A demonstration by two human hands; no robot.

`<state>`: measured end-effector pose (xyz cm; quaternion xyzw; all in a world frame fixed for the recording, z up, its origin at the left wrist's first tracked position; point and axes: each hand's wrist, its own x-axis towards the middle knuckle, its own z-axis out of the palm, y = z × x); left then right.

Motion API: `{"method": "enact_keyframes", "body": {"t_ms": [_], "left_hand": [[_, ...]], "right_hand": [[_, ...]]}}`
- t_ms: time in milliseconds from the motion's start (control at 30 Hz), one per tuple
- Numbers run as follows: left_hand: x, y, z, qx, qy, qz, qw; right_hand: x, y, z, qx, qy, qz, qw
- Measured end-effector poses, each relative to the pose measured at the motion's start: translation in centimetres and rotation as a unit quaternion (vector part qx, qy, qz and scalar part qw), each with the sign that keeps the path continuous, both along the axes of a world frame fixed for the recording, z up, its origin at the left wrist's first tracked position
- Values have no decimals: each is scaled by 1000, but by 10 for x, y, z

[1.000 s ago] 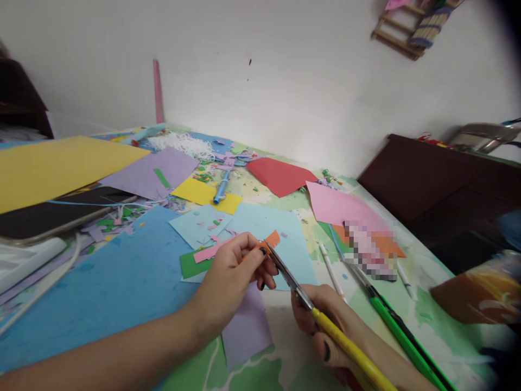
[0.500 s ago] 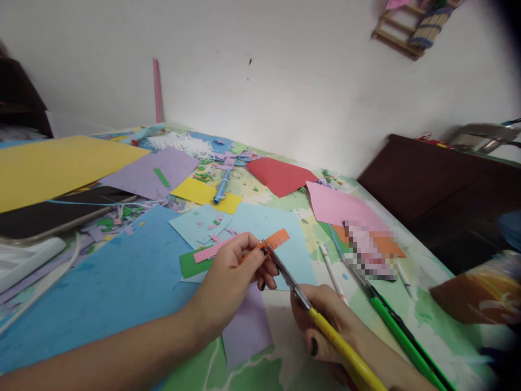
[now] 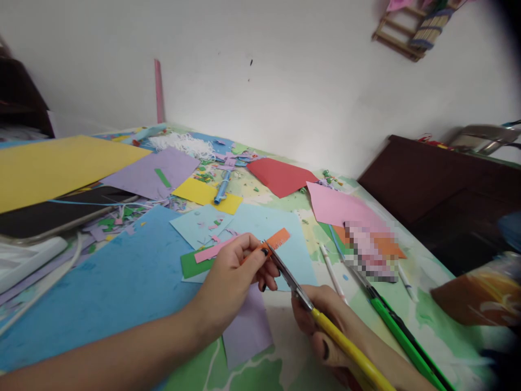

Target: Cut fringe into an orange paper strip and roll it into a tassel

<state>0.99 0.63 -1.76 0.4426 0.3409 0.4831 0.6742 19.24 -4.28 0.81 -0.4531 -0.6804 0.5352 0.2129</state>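
Pinching a narrow orange paper strip (image 3: 280,239) between thumb and fingers of the left hand (image 3: 234,277), above the pale blue rectangular paper sheet (image 3: 268,217); gripping a pair of metal scissors with long yellow handles (image 3: 331,330) in the right hand (image 3: 345,317), with blades reaching up to the strip just beside the left fingertips; hard to tell for sure, at this blur, whether parted or closed at the tips.

Already snipped, along the outer stretch of the strip: a row of short, close cuts in the lower edge, forming a fine fringe, with the upper edge apparently whole; seemingly uncut from the blades inward, to judge by the blades' place at the near end of that row; impossible to tell the length remaining under the left fingers.

Lying near the left hand: a flat green paper piece (image 3: 189,266), with a slim pink paper strip (image 3: 205,254) on top; spread below the wrist, a lilac paper sheet (image 3: 248,331); resting near the right hand, a thin white marker (image 3: 331,271) and a long green-and-black tool (image 3: 389,321), both on the green-and-cream patterned tablecloth (image 3: 280,326); farther back, a red paper sheet (image 3: 279,176) and a tangle of white shredded strands (image 3: 185,146).
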Motion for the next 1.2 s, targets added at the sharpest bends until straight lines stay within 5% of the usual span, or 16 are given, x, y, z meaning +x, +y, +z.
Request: {"method": "enact_keyframes", "body": {"t_ms": [300, 800, 1200], "left_hand": [[-1, 1, -2, 4, -2, 0, 1000], [0, 0, -2, -4, -5, 6, 1000], [0, 0, 0, 0, 4, 3, 1000]], "right_hand": [[-4, 1, 7, -6, -6, 6, 1000], [-1, 2, -5, -21, 8, -24, 999], [1, 0, 2, -27, -9, 21, 999]]}}
